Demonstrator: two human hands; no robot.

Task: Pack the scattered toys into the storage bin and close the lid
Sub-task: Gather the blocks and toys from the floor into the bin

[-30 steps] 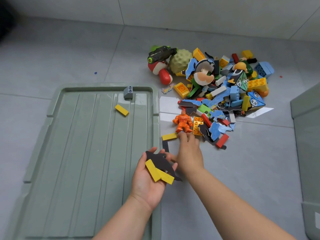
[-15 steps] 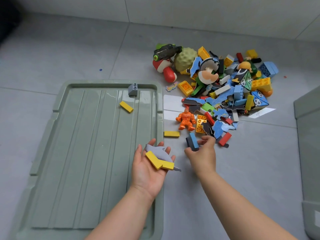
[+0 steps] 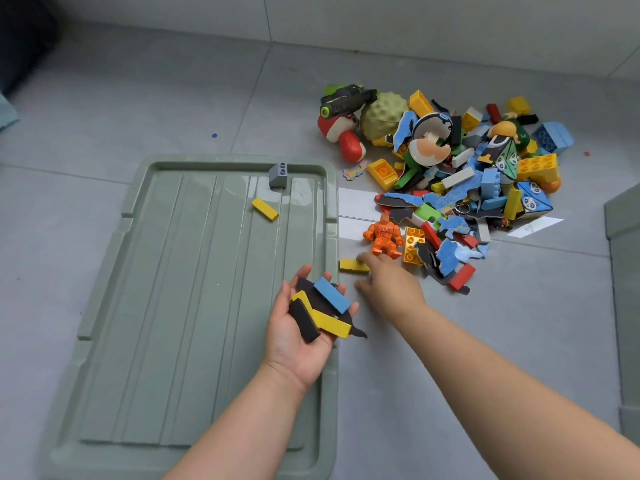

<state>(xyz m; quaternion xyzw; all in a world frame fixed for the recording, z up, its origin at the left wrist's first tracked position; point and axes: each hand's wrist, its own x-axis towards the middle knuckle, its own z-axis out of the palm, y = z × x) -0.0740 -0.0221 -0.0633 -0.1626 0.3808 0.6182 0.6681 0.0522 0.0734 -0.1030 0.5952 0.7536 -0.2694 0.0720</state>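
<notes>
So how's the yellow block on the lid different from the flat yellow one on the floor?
On the green plastic lid, the far yellow block lies slanted, untouched. On the grey floor, the near yellow block lies nearly level, the right hand at its end. Both are flat yellow bars.

We read the lid [image 3: 173,306] as plain sage green. On it, at the far edge: grey brick [image 3: 278,174] and yellow lid block [image 3: 265,209]. Over its right rim: blue block [image 3: 332,294], yellow stacked block [image 3: 329,323], black block [image 3: 304,321]. Just right of the lid: yellow floor block [image 3: 353,265], orange figure [image 3: 383,238]. Beyond its far-right corner: red-and-white mushroom [image 3: 341,133], olive ball [image 3: 382,117], black blaster [image 3: 346,98] with a lime muzzle. Further right: blue piece with a panda print [image 3: 531,199].
</notes>
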